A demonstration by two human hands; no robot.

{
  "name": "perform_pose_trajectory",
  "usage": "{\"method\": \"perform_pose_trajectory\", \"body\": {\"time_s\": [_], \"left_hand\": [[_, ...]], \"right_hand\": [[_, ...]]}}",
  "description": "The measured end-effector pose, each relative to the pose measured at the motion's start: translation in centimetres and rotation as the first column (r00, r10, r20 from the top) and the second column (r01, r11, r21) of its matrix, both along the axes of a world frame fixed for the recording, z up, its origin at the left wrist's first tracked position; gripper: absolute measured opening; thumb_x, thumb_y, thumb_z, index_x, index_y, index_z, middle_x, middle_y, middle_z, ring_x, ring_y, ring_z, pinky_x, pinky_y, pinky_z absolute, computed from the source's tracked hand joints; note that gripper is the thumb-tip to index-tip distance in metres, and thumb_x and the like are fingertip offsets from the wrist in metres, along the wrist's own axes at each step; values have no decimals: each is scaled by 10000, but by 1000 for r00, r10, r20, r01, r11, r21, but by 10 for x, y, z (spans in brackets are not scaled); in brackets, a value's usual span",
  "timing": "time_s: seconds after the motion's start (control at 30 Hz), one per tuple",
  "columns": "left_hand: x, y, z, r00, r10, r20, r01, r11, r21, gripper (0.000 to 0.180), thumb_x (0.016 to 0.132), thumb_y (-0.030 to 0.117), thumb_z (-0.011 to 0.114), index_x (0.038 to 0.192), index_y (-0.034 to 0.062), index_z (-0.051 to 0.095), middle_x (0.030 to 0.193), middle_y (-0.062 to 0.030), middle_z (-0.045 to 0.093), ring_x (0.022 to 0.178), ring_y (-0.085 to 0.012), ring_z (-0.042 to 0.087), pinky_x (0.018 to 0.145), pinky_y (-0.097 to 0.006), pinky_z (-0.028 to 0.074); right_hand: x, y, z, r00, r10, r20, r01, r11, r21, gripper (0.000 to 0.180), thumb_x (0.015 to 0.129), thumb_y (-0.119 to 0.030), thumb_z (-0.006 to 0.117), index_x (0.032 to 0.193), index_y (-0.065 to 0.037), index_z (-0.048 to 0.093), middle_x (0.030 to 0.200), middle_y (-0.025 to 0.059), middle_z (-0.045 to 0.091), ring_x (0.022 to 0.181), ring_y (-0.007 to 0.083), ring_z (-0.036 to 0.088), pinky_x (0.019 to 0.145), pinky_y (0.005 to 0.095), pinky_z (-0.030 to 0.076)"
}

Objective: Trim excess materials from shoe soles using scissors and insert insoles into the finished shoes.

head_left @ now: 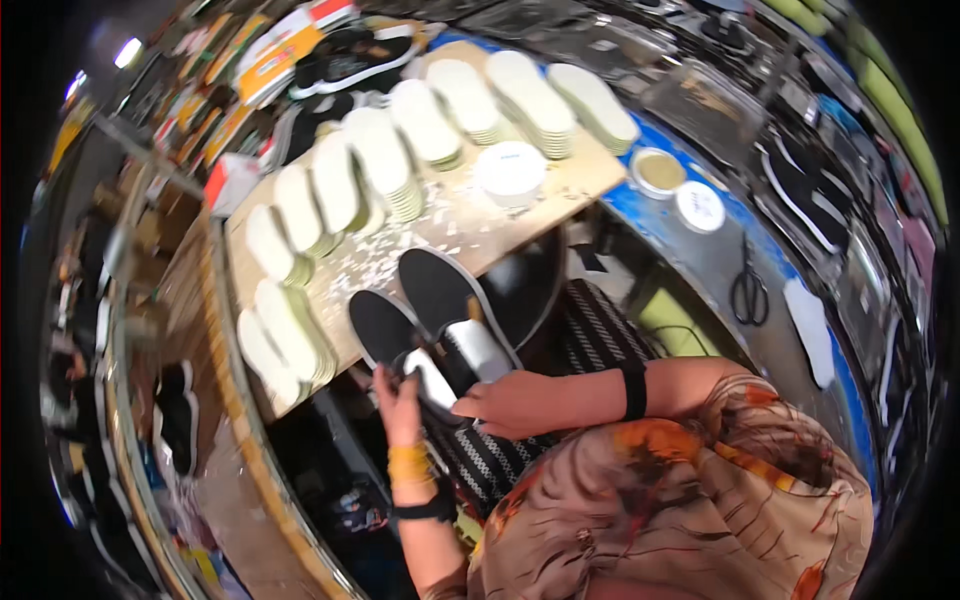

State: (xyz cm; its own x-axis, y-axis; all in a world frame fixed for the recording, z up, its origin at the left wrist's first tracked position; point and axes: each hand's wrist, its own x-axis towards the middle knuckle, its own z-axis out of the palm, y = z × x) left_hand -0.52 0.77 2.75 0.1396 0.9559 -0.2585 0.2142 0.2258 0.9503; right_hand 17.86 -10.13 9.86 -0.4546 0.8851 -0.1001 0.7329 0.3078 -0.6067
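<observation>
Two black slip-on shoes lie side by side at the near edge of a wooden board (560,185), toes pointing away from me. My left hand (398,400) grips the heel end of the left shoe (385,330). My right hand (515,403) rests at the heel of the right shoe (445,295), its fingers at the pale insole (478,345) inside the opening. The left shoe also shows a pale insole (432,378). Both wrists wear black bands, and the left has yellow bangles too.
Several stacks of white insoles (385,165) fan across the board, with white scraps between them. A white round tub (510,172) stands mid-board. Two round tins (678,190), scissors (748,292) and a loose white insole (812,330) lie on the blue surface at right. More shoes at left.
</observation>
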Motion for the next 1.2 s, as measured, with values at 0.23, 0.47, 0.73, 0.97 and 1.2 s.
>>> {"method": "perform_pose_trajectory", "body": {"time_s": [0.23, 0.47, 0.73, 0.97, 1.2], "left_hand": [[-15, -5, 55, 971, -158, -177, 147, 986, -76, 446, 917, 399, 511, 1075, -15, 564, 789, -81, 618, 573, -99, 566, 465, -201, 401], [79, 2, 27, 367, -153, -917, 480, 876, 46, 485, 804, 434, 617, 959, -26, 615, 886, -267, 622, 860, -446, 585, 778, -478, 465], [-4, 7, -8, 919, -180, -351, 334, 828, 450, 188, 785, 7, 482, 911, -8, 622, 811, -124, 659, 724, -309, 616, 696, -377, 468], [-133, -35, 3, 656, 318, 684, 189, 809, -557, 460, 855, 214, 609, 1273, 73, 476, 1159, -104, 583, 1009, -252, 575, 880, -357, 477], [-128, -51, -3, 607, 290, 740, 208, 841, -500, 464, 858, 224, 605, 1276, 70, 473, 1166, -105, 579, 1017, -250, 571, 887, -359, 474]], "right_hand": [[176, -108, -17, 381, -890, 250, 850, 444, 284, 207, 796, -177, 526, 952, -54, 582, 846, 170, 649, 787, 345, 637, 656, 427, 511], [281, -221, -99, -221, -644, 732, 971, -73, 229, 227, 888, -137, 446, 1093, -47, 479, 958, 199, 633, 856, 335, 652, 722, 411, 537], [315, -283, -118, -427, -903, -53, 902, -429, 45, 770, 618, -41, 619, 1333, -64, 332, 734, 79, 543, 685, 224, 578, 646, 352, 473], [229, -162, -36, -45, -726, -686, 581, 539, -609, 642, 711, 11, 548, 1321, -54, 357, 636, 39, 533, 487, 112, 507, 418, 230, 393], [68, 20, -9, 432, -665, -609, -27, 665, -746, 540, 800, -365, 655, 1219, -85, 463, 869, 106, 640, 782, 229, 627, 686, 307, 474]]}}
